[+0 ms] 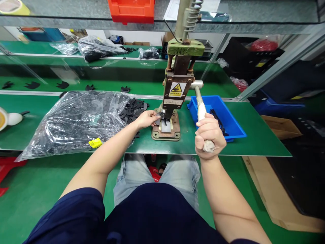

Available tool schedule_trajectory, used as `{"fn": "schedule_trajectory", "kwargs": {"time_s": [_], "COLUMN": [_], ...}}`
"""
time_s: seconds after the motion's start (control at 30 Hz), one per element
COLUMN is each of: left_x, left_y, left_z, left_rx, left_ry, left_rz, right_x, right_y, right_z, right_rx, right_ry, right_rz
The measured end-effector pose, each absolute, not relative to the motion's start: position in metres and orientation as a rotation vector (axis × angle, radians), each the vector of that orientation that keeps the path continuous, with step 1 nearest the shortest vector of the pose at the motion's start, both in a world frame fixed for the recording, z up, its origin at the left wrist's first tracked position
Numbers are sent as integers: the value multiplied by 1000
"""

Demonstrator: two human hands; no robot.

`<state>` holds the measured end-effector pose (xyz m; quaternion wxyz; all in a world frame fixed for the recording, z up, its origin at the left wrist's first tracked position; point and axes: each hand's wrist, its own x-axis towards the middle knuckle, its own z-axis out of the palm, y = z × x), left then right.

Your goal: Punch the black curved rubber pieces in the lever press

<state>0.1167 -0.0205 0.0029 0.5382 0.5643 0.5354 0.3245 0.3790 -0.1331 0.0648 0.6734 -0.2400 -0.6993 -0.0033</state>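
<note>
A hand press (177,88) stands on the green bench (254,135), with a yellow warning label on its head. My right hand (209,135) is closed round the white-wrapped press lever (201,107), which slopes down toward me. My left hand (148,119) pinches a small black flat part (160,117) and holds it at the press's base plate (166,133), under the tool. A loose heap of the same black parts (133,107) lies just left of the press.
A big clear plastic bag of black parts (76,122) fills the bench's left side. A blue bin (218,115) with several black pieces sits right of the press. A conveyor belt (106,83) behind carries scattered black parts. Cardboard boxes (279,127) stand at right.
</note>
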Motion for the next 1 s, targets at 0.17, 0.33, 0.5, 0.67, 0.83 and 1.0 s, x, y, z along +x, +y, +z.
{"fn": "schedule_trajectory", "kwargs": {"time_s": [0.17, 0.33, 0.5, 0.67, 0.83, 1.0], "left_x": [119, 122, 122, 123, 124, 122], "left_y": [-20, -20, -17, -13, -8, -1], "left_z": [-1, -5, -4, 6, 9, 8], "left_rx": [1284, 1234, 1288, 1252, 1217, 1164], "left_ry": [1276, 1252, 1308, 1341, 1367, 1360], "left_rz": [801, 808, 748, 634, 504, 426], "right_x": [379, 378, 377, 375, 374, 374], "right_y": [-135, -135, -135, -135, -133, -134], "right_z": [64, 64, 63, 62, 63, 60], "right_rx": [-564, -565, -565, -590, -582, -562], "right_ry": [-1563, -1555, -1539, -1517, -1492, -1502], "right_rz": [-5, -2, -8, -48, -61, -35]}}
